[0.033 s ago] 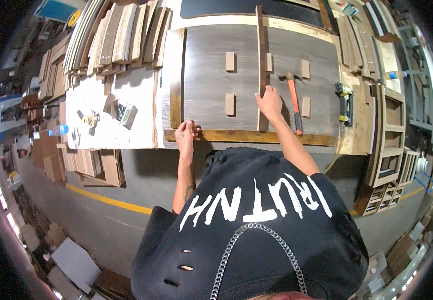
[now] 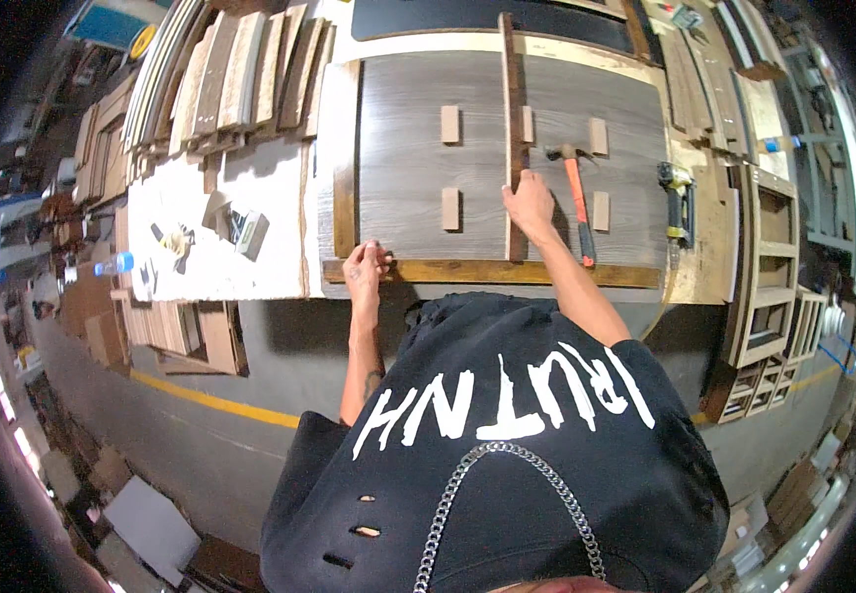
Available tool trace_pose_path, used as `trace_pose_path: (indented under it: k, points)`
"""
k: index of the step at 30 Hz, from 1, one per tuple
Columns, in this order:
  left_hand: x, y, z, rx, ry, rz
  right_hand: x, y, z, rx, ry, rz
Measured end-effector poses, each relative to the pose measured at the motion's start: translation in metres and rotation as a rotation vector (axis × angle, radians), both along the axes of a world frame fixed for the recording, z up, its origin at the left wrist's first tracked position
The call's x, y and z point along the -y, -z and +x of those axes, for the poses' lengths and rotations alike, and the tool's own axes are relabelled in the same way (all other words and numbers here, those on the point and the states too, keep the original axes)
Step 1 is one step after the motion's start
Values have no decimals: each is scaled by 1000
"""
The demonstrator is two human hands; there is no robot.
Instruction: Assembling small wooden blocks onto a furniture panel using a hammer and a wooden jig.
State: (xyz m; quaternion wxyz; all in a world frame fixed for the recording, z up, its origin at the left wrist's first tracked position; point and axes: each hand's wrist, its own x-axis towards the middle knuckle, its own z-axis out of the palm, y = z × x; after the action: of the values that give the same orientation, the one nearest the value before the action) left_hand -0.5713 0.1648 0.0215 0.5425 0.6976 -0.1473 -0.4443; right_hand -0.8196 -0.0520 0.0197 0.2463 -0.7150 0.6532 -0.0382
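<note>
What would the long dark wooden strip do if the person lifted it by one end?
The long dark strip looks like solid wood, so probably stiff, sagging little. Being flat-sided, it likely won't roll. The right hand rests on its near end; so long, it might swing awkwardly.

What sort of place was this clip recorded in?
Most likely a woodworking or furniture workshop: a large grey wood-grain panel framed by brown wooden strips, an orange-handled hammer lying on it, and stacked wooden boards beside the bench.

No packages, labels, signs or screens discernible.
</note>
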Motion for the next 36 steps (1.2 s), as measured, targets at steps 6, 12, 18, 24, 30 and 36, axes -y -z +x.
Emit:
trace_pose_path:
  k: [6, 12, 18, 24, 30, 36]
  points:
    - [-5, 7, 12, -50, -1, 2, -1, 14, -35, 664, 221, -19]
    - [2, 5, 18, -49, 20, -8, -31, -39, -152, 206, 224, -431]
    - [2, 9, 26, -38, 10, 71, -62, -53, -314, -169, 409, -378]
    - [3, 25, 24, -23, -28, 85, -90, -57, -403, -418, 406, -440]
    - [16, 17, -12, 75, -210, 115, -101, -9, -476, -404, 575, -302]
    - [7, 5, -88, 185, -42, -20, -108, 13, -491, -352, 737, -216]
